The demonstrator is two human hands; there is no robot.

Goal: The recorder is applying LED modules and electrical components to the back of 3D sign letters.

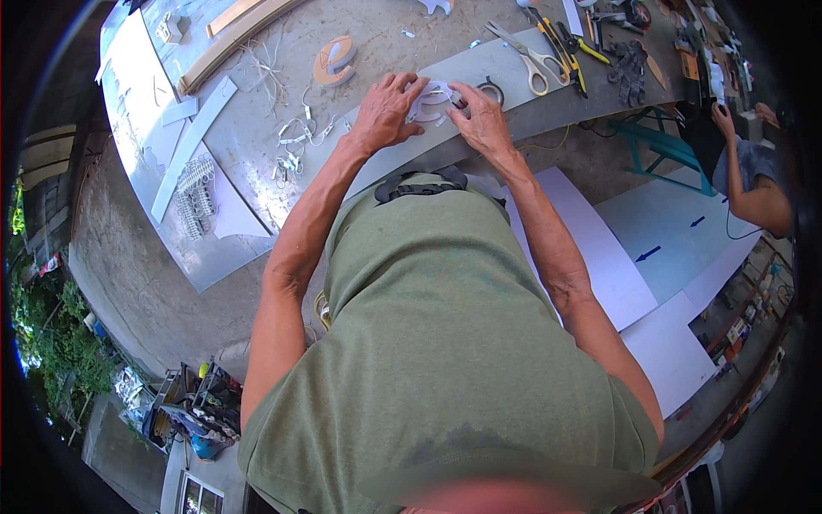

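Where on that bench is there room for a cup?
Bare bench shows between the pale strip and white wired pieces, and, save small scraps, between the orange-edged piece and scissors. Crowded: at the left hand and right hand, and among the yellow tools.

At twelve o'clock, the fingers of the left hand (390,111) cover one part of the white curved piece (419,108), and what the fingers of the right hand (485,126) hold, if anything, is too small to tell. This hand also hides a part of the black ring (502,92). At eleven o'clock, the upper edge cuts the wooden strips (240,43). Near three o'clock, the dark rim swallows the other person (759,193) partly. Toward six o'clock, the brim (505,487) is blurred.
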